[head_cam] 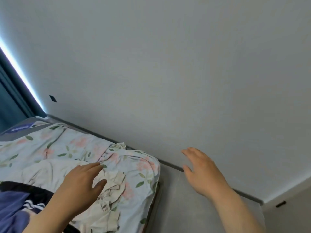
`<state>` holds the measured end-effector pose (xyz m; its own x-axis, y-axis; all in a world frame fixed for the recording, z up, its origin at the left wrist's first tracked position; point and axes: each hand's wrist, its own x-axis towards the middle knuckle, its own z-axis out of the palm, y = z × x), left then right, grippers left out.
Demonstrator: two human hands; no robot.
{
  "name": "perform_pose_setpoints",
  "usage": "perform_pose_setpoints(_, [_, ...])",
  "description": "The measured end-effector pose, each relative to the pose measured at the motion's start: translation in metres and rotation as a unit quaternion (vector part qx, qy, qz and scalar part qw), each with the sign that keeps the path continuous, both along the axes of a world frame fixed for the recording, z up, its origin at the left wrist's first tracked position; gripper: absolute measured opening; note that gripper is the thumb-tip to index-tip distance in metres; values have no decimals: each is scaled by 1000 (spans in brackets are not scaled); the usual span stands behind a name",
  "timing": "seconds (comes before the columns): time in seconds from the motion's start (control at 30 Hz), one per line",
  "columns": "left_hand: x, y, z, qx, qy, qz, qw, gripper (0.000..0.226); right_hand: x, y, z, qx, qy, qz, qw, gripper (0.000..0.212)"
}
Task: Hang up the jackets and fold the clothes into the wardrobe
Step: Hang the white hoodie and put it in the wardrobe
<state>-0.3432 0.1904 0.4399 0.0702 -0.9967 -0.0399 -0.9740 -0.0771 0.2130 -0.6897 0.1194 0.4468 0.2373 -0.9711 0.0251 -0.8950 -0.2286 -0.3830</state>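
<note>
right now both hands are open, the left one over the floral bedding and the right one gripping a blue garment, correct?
Not quite. In the head view the right hand grips nothing; it hangs open over the bare floor beside the bed. The left hand is open over the floral bedding, as you said.

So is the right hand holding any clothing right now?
No. The right hand is open and empty, fingers spread in front of the wall, off the bed, while the left hand reaches over the cream garment.
</note>
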Motion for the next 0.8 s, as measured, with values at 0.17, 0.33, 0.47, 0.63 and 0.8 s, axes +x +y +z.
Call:
perform_pose_setpoints(0.17, [-30, -39, 15, -12, -6, 55, 998, 56, -14, -67, 6, -8, -9, 72, 997, 53])
perform_pose_setpoints(0.33, [-33, -59, 17, -10, -4, 114, 993, 56, 0, -125, 9, -1, -2, 144, 990, 54])
perform_pose_setpoints(0.47, [-12, -61, 4, -2, 10, 183, 983, 56, 33, -163, 2, 6, 20, 202, 979, 54])
perform_pose_setpoints(0.63, [34, -62, -27, 19, 36, 257, 965, 57, 92, -206, -17, 25, 52, 269, 961, 54])
perform_pose_setpoints(0.8, [73, -64, -69, 51, 74, 321, 943, 55, 147, -236, -44, 67, 91, 321, 940, 51])
